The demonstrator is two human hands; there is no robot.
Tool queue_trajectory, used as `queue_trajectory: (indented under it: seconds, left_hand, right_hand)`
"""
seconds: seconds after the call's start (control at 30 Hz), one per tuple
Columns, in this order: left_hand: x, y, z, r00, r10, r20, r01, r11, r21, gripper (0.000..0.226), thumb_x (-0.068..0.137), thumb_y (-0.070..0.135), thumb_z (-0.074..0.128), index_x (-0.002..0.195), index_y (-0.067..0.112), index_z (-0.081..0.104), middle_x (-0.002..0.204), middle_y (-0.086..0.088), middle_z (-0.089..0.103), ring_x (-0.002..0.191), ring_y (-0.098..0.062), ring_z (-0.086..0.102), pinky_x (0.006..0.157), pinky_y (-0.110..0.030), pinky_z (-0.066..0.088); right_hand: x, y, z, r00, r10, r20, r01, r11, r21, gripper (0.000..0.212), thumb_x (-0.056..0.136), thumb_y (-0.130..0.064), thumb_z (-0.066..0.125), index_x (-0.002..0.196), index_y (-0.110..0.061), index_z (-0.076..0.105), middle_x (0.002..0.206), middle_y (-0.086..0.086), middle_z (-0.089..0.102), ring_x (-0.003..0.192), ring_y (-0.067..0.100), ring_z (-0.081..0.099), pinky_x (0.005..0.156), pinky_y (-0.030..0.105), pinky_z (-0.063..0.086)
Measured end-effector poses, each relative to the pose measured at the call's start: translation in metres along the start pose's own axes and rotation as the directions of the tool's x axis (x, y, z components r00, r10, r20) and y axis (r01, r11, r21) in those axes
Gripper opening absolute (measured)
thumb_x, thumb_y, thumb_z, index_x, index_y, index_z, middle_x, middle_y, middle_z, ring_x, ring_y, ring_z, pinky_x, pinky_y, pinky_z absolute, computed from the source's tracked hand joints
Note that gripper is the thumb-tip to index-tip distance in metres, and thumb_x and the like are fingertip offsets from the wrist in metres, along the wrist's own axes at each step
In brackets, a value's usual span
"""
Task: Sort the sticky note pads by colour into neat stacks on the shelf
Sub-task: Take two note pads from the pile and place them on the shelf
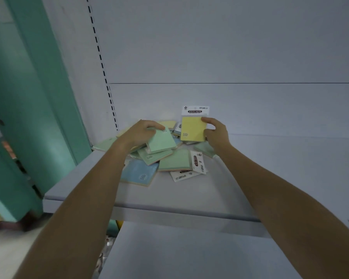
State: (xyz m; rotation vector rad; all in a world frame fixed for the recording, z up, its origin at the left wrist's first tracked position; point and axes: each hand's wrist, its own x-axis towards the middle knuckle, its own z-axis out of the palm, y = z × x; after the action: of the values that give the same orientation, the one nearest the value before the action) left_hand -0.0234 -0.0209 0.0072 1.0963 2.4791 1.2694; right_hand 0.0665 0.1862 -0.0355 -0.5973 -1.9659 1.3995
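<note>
A loose pile of sticky note pads in green, blue and yellow lies on the grey shelf, left of its middle. My right hand grips a yellow pad by its right edge and holds it upright above the pile, white header card on top. My left hand is closed on a green pad, tilted, at the top of the pile. A blue pad lies at the front left of the pile, and another green pad with a white header lies at the front right.
The shelf's white back panel rises behind the pile, with a slotted upright at the left. A teal pillar stands left of the shelf. A lower grey shelf juts out below. The shelf right of the pile is bare.
</note>
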Motion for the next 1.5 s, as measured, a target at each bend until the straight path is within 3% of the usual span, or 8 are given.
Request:
queue_trajectory:
  seconds: [0.2,0.33,0.57,0.7,0.97,1.27,1.4,1.5]
  left_hand:
    - [-0.009,-0.005,0.002,0.976,0.036,-0.216,-0.066,0.989,-0.133,0.048,0.087,-0.007,0.033,0.125,0.017,0.052,0.109,0.000,0.049,0.088,-0.012,0.049,0.060,-0.004,0.041]
    - [-0.016,-0.006,-0.005,0.990,0.101,-0.094,-0.113,0.985,-0.134,0.053,0.088,-0.004,0.039,0.132,0.024,0.046,0.106,-0.002,0.053,0.080,-0.015,0.048,0.067,-0.019,0.042]
    - [-0.026,-0.023,-0.031,0.999,-0.053,0.001,0.053,0.992,0.113,0.039,0.075,0.012,0.072,0.102,0.022,0.045,0.108,0.002,0.050,0.091,-0.017,0.051,0.068,-0.024,0.042]
    - [-0.032,-0.029,-0.033,0.997,-0.041,-0.068,0.044,0.998,0.038,0.026,0.079,0.019,0.070,0.078,0.028,0.046,0.092,0.001,0.054,0.082,-0.018,0.051,0.064,-0.026,0.038]
    - [-0.024,0.010,-0.007,0.969,-0.150,-0.197,0.006,0.809,-0.588,0.041,0.093,0.000,0.040,0.127,0.019,0.053,0.090,0.004,0.053,0.078,-0.012,0.054,0.070,-0.026,0.048]
    - [-0.004,0.072,0.085,0.978,-0.114,-0.175,0.004,0.848,-0.529,0.045,0.090,-0.001,0.043,0.128,0.019,0.054,0.135,-0.012,0.051,0.115,-0.024,0.055,0.080,-0.024,0.045]
    - [-0.005,0.116,0.139,0.981,-0.106,-0.160,0.010,0.862,-0.506,0.044,0.088,-0.003,0.041,0.123,0.018,0.057,0.103,-0.009,0.050,0.074,-0.013,0.051,0.059,-0.018,0.042]
    - [-0.010,0.154,0.184,0.992,-0.087,-0.089,0.032,0.867,-0.497,0.049,0.087,-0.006,0.032,0.125,0.016,0.056,0.103,-0.005,0.049,0.075,-0.012,0.049,0.054,-0.015,0.040]
  right_hand:
    - [-0.009,0.003,-0.005,1.000,0.021,-0.018,-0.021,0.999,0.029,0.052,0.081,0.008,0.037,0.114,-0.024,0.060,0.137,0.006,0.046,0.104,0.027,0.052,0.095,0.041,0.048]
    - [-0.017,0.002,-0.008,1.000,0.015,-0.017,-0.015,1.000,0.001,0.051,0.081,0.009,0.036,0.116,-0.021,0.060,0.136,0.006,0.047,0.092,0.021,0.046,0.079,0.029,0.042]
    - [-0.028,-0.003,-0.011,1.000,-0.003,-0.005,0.003,0.999,0.034,0.051,0.082,0.011,0.036,0.115,-0.020,0.060,0.137,0.007,0.047,0.087,0.020,0.049,0.071,0.026,0.043]
    - [-0.035,-0.006,-0.010,1.000,0.009,0.018,-0.010,0.996,0.086,0.050,0.082,0.015,0.034,0.116,-0.011,0.061,0.125,0.016,0.056,0.095,0.021,0.050,0.067,0.019,0.042]
    - [-0.041,-0.008,-0.042,0.999,0.039,-0.013,-0.035,0.974,0.223,0.049,0.081,0.014,0.034,0.100,-0.021,0.063,0.109,0.007,0.054,0.099,0.023,0.050,0.080,0.038,0.045]
    - [-0.064,0.003,-0.158,0.994,0.082,-0.071,-0.058,0.955,0.291,0.046,0.084,0.014,0.034,0.121,-0.004,0.056,0.096,0.003,0.057,0.074,0.010,0.056,0.057,0.016,0.052]
    - [-0.072,0.014,-0.224,0.988,0.091,-0.123,-0.054,0.961,0.270,0.047,0.084,0.014,0.033,0.121,-0.004,0.056,0.100,0.004,0.057,0.074,0.010,0.057,0.059,0.017,0.051]
    - [-0.078,0.026,-0.279,0.985,0.100,-0.143,-0.061,0.965,0.257,0.047,0.083,0.015,0.034,0.119,-0.006,0.058,0.104,0.007,0.056,0.077,0.013,0.057,0.067,0.024,0.049]
